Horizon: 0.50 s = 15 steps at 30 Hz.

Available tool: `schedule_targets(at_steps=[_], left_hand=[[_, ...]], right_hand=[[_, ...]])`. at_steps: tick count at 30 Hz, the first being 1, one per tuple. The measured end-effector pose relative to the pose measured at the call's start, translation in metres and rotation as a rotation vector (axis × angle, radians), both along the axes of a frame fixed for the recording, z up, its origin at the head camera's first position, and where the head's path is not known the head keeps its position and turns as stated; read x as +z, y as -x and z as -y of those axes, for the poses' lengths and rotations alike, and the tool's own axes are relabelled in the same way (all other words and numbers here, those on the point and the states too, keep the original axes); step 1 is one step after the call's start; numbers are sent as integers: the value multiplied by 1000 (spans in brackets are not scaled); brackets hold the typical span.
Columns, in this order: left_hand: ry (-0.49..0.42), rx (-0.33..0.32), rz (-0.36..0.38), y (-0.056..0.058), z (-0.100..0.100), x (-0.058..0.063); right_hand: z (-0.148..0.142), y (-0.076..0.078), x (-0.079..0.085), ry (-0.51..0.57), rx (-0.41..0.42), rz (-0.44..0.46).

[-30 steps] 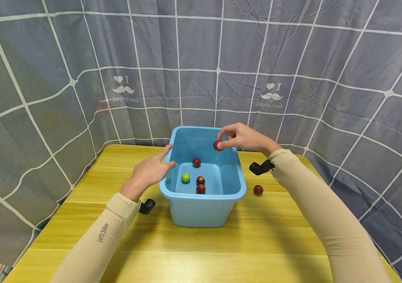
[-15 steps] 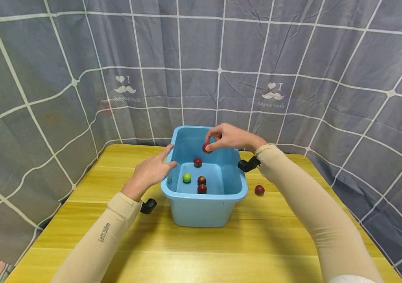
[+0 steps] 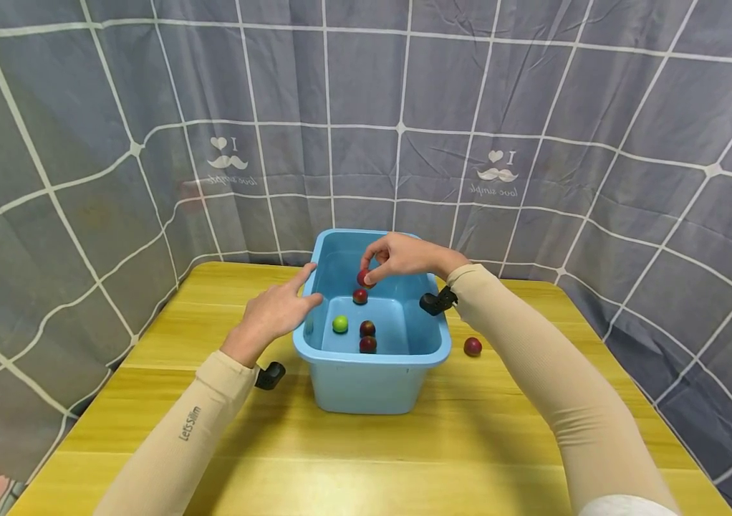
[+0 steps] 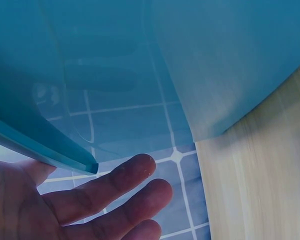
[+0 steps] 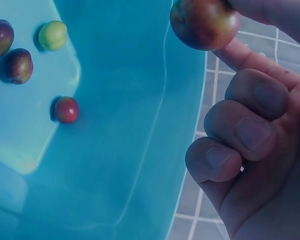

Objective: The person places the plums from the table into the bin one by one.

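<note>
My right hand (image 3: pixel 405 256) is over the inside of a blue plastic tub (image 3: pixel 366 387), pinching a dark red plum (image 3: pixel 364 278) between thumb and index finger. In the right wrist view this plum (image 5: pixel 205 22) shows a yellowish patch, and the other fingers curl toward the palm. On the tub's floor lie a green plum (image 3: pixel 339 324), a pair of dark plums (image 3: pixel 367 328) close together, and a single red plum (image 3: pixel 359 296) toward the back. My left hand (image 3: pixel 272 315) rests at the tub's left rim; in the left wrist view its fingers (image 4: pixel 135 200) extend loosely outside the wall.
One more red plum (image 3: pixel 472 347) lies on the wooden table (image 3: pixel 366 459), right of the tub. A grey curtain (image 3: pixel 366 107) with white grid lines hangs behind the table and along both sides.
My right hand has carried its plum leftward from the tub's right side and a little down into the tub. The left hand has stayed at the rim.
</note>
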State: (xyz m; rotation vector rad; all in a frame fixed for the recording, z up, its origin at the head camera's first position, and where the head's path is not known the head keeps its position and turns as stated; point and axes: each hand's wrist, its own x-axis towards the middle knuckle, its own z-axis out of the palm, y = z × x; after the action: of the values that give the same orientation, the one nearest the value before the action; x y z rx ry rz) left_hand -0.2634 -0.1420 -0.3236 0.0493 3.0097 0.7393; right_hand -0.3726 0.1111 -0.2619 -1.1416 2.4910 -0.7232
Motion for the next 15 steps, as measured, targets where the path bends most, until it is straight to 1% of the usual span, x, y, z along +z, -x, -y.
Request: schedule_targets(at_steps=[10,15], left_hand=[[2,-1,-3,0,-1,1],[1,3,-5,-1,0,1]], right_hand=[[-7,-1,0,1,9,-10],[-17,-5,3,22,15,-18]])
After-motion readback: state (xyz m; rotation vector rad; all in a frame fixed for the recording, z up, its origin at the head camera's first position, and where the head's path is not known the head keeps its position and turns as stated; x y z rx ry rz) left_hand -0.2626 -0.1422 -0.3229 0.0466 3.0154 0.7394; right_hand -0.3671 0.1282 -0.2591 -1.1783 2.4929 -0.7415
